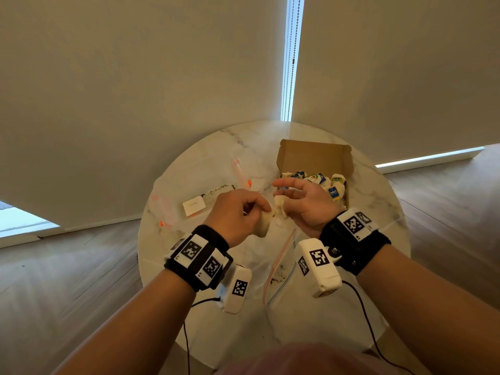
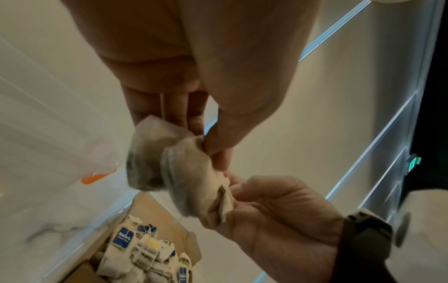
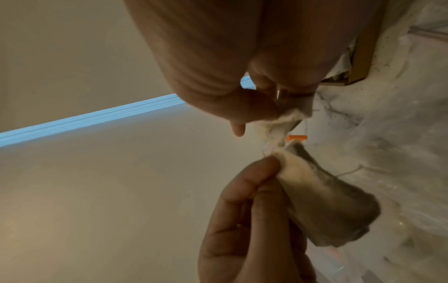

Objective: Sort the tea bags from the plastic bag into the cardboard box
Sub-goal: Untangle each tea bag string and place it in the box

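Above the middle of the round marble table (image 1: 378, 212), both my hands hold a clump of beige tea bags (image 2: 174, 168). My left hand (image 1: 254, 209) pinches one tea bag (image 1: 263, 226) between thumb and forefinger, and the bag hangs below the fingers. My right hand (image 1: 284, 197) pinches the other end of the clump (image 1: 280, 208), its upper fingers spread. The two bags (image 3: 324, 204) seem joined by string. The open cardboard box (image 1: 313, 155) stands just behind my right hand and holds several tagged tea bags (image 1: 328, 184). A clear zip bag (image 1: 278, 269) lies flat under my wrists.
A second clear plastic bag with an orange slider (image 1: 239, 169) lies at the left of the table, with a white card (image 1: 193, 207) beside it. Dark tea crumbs dot the marble. Wooden floor surrounds the table, and window blinds hang behind it.
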Demonstrator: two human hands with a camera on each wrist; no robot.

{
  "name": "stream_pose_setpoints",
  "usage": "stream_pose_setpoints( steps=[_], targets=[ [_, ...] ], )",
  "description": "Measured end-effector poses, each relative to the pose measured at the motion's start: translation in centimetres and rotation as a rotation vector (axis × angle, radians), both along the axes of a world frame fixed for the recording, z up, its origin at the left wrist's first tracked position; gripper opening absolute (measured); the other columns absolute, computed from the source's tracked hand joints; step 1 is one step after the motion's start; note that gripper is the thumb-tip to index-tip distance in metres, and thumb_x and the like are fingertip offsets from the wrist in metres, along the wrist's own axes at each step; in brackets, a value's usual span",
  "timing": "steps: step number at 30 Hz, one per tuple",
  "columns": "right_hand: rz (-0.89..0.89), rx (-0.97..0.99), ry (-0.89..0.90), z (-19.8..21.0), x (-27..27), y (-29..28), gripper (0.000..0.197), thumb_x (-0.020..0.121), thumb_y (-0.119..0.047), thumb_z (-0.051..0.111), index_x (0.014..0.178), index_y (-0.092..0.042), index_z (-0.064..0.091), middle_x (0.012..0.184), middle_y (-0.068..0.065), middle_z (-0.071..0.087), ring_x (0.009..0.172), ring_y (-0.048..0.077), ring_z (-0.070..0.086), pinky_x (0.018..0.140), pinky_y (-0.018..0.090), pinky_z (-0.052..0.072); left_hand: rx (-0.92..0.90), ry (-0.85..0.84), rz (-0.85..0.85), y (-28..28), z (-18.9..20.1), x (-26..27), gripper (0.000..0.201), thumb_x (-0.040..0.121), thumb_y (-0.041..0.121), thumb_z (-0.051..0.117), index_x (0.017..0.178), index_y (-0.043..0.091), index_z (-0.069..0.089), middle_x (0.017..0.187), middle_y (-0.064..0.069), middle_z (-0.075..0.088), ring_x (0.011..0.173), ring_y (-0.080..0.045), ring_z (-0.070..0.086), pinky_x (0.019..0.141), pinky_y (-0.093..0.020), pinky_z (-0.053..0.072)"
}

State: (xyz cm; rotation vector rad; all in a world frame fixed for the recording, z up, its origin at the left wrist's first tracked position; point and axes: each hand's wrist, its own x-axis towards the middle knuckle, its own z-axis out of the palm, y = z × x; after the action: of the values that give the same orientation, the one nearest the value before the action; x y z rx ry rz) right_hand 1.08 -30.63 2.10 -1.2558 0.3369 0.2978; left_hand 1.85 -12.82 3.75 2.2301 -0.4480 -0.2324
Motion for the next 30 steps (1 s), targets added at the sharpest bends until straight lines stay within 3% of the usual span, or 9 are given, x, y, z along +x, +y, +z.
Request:
stream_pose_setpoints(
  steps=[4,7,10,14,16,19,24,27,30],
  targets=[
    [-0.037,-0.06,-0.033,0.36,-0.26,0.14,0.038,0.078,0.023,0.057,0.099,-0.007,0.067,0.09,0.014,0.061,0.079,0.026,0.06,0.073,0.038,0.053,0.12,0.011,0.088,0.24,-0.16,0.25,0.02,0.089,0.011,0.062,0.089,0.025,0.077,0.093,0.004,0.073,0.085,-0.01,0.065,0.086,-0.03,0.054],
    [-0.066,-0.048,-0.041,0.53,-0.31,0.31,0.033,0.077,0.02,0.062,0.092,-0.008,0.07,0.083,0.013,0.063,0.079,0.029,0.061,0.083,0.045,0.053,0.057,0.039,0.107,0.13,-0.02,-0.01,0.011,0.088,0.024,0.068,0.092,0.023,0.078,0.088,0.008,0.073,0.082,-0.006,0.066,0.083,-0.029,0.056],
    [-0.024,-0.037,-0.04,0.62,-0.38,0.41,0.025,0.078,0.016,0.066,0.089,-0.005,0.069,0.08,0.014,0.065,0.075,0.027,0.064,0.077,0.038,0.056,-0.034,0.092,0.164,-0.09,0.04,0.05,0.02,0.087,0.038,0.071,0.094,0.021,0.078,0.084,0.009,0.073,0.08,-0.006,0.067,0.076,-0.025,0.055],
    [-0.029,-0.032,-0.06,0.47,-0.39,0.68,0.023,0.076,0.018,0.066,0.079,-0.005,0.062,0.075,0.013,0.063,0.067,0.023,0.062,0.064,0.03,0.055,-0.123,0.183,0.235,-0.1,-0.14,0.51,0.005,0.085,0.025,0.075,0.087,0.022,0.078,0.083,0.006,0.074,0.081,-0.009,0.069,0.072,-0.02,0.054],
    [-0.048,-0.081,-0.082,0.39,-0.39,0.63,0.02,0.075,0.015,0.069,0.079,-0.004,0.067,0.077,0.014,0.066,0.071,0.024,0.064,0.068,0.031,0.058,-0.174,0.209,0.255,0.01,-0.16,0.57,0.002,0.083,0.022,0.077,0.083,0.023,0.076,0.083,0.004,0.074,0.081,-0.011,0.07,0.07,-0.02,0.054],
    [-0.017,-0.165,-0.154,0.4,-0.54,0.49,0.014,0.074,0.002,0.077,0.086,-0.004,0.074,0.092,0.021,0.071,0.086,0.032,0.068,0.083,0.039,0.057,-0.219,0.215,0.278,0.0,-0.13,0.59,0.002,0.082,0.022,0.078,0.084,0.022,0.076,0.085,0.003,0.074,0.084,-0.012,0.07,0.075,-0.028,0.058],
    [0.012,-0.354,-0.239,0.45,-0.47,0.32,0.015,0.072,-0.008,0.082,0.087,-0.01,0.076,0.089,0.01,0.075,0.087,0.026,0.072,0.085,0.042,0.058,-0.23,0.185,0.291,-0.16,-0.28,0.68,0.005,0.08,0.023,0.08,0.081,0.026,0.076,0.086,0.002,0.075,0.086,-0.015,0.071,0.077,-0.035,0.06],
    [0.021,-0.416,-0.283,0.39,-0.39,0.1,0.01,0.074,-0.011,0.082,0.083,-0.014,0.077,0.087,0.007,0.075,0.085,0.024,0.072,0.084,0.045,0.058,-0.222,0.16,0.278,-0.13,-0.26,0.61,0.005,0.081,0.024,0.079,0.086,0.021,0.078,0.087,0.003,0.075,0.085,-0.012,0.071,0.081,-0.032,0.059],
    [-0.027,-0.458,-0.309,0.55,-0.25,-0.29,0.01,0.074,-0.012,0.082,0.08,-0.013,0.075,0.087,0.007,0.075,0.084,0.025,0.071,0.081,0.042,0.059,-0.228,0.11,0.243,0.06,-0.02,0.47,0.013,0.088,0.012,0.07,0.088,0.022,0.077,0.09,0.003,0.074,0.087,-0.011,0.069,0.081,-0.023,0.056]
  ],
)
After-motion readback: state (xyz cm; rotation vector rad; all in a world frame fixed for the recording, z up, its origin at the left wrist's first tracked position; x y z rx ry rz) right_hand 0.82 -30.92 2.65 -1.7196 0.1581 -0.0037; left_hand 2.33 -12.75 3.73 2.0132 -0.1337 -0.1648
